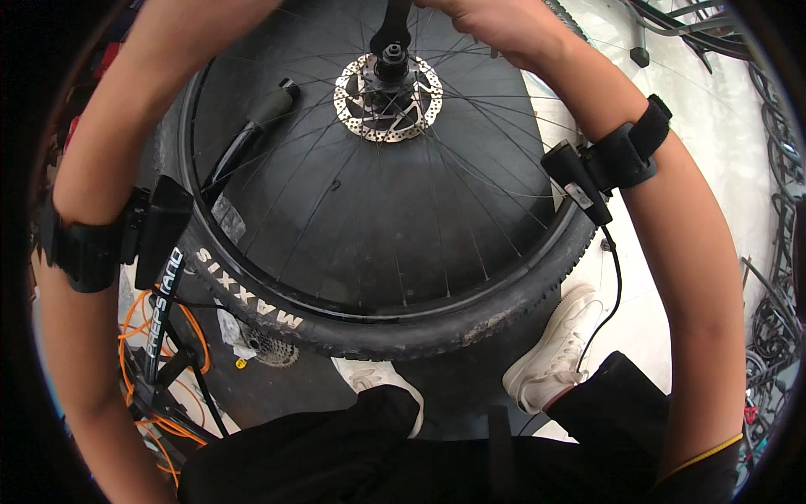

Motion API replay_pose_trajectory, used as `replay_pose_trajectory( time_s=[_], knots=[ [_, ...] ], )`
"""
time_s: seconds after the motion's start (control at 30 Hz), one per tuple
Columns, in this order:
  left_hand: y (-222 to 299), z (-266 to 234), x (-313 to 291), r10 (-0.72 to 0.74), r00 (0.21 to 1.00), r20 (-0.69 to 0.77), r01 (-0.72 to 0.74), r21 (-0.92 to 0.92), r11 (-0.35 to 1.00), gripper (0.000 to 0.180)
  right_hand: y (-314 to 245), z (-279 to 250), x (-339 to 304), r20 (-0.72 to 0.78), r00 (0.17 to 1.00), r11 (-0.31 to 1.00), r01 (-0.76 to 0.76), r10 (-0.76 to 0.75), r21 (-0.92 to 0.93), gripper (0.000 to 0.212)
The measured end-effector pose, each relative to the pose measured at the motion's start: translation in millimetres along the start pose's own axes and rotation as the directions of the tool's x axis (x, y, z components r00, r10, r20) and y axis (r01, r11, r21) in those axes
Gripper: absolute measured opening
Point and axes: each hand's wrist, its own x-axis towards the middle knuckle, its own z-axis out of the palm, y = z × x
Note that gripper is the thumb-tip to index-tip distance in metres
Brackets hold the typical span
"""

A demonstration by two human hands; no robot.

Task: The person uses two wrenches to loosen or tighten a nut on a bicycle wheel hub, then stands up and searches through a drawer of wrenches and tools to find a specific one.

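Large pale capital letters (253, 301) are running along the lower left sidewall of a bicycle wheel (395, 338). Left of the wheel, a black stand tube (161, 307) is carrying white capitals along its length. A small pale label is showing on the black device (578, 181) strapped to the right forearm, over the wheel's right edge; its print is too small to read. Under the wheel's lower left edge, a crumpled clear plastic piece (238, 336), perhaps a bag, is lying against a toothed sprocket cluster (277, 353), with a yellow tag (241, 364) just beside it; what the plastic is holding cannot be told.

The wheel is facing the camera over a dark mat (445, 244), its silver brake disc (388, 133) ringing the hub (391, 71). A black bar (393, 29) is meeting the hub from above. The right hand (495, 21) is bending in at the wheel's top, its fingers close to the bar; whether it is gripping cannot be told. The left hand (222, 17) is being cut off at the wheel's upper left, so its hold cannot be told either. Orange cable (206, 353) is looping left of the wheel, and white shoes (558, 340) are standing by its lower edge.
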Motion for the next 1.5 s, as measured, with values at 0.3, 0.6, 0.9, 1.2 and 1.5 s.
replay_pose_trajectory(
  time_s=[0.3, 0.6, 0.9, 1.2, 1.5],
  knots=[
    [-24.2, 44.5, 0.1, -0.024, 0.996, 0.089, 0.057, -0.387, 0.921, 0.015, 3.0, -10.4, 13.7, 0.175, 0.982, 0.997, 0.071, -0.067, -0.019, 0.005],
    [-22.2, 57.7, -3.0, 0.002, 0.999, -0.033, -0.015, -0.38, 0.925, 0.011, 8.1, -10.4, 16.9, 0.244, 0.955, 0.975, 0.125, -0.169, 0.186, 0.01],
    [-26.1, 62.5, -0.1, 0.037, 0.994, -0.107, -0.075, -0.378, 0.923, 0.013, 1.8, -22.6, 13.2, 0.271, 0.948, 0.985, 0.156, -0.169, 0.068, 0.006],
    [-23.5, 60.4, -10.8, 0.076, 0.994, -0.075, -0.096, -0.321, 0.942, 0.015, 9.8, -6.9, 8.8, 0.244, 0.952, 0.982, 0.163, -0.182, 0.094, 0.004],
    [-12.5, 56.5, -11.6, 0.009, 0.997, -0.082, -0.029, -0.246, 0.969, 0.024, -8.3, -17.9, 3.4, 0.232, 0.967, 0.991, 0.121, -0.105, -0.058, 0.016]
  ],
)
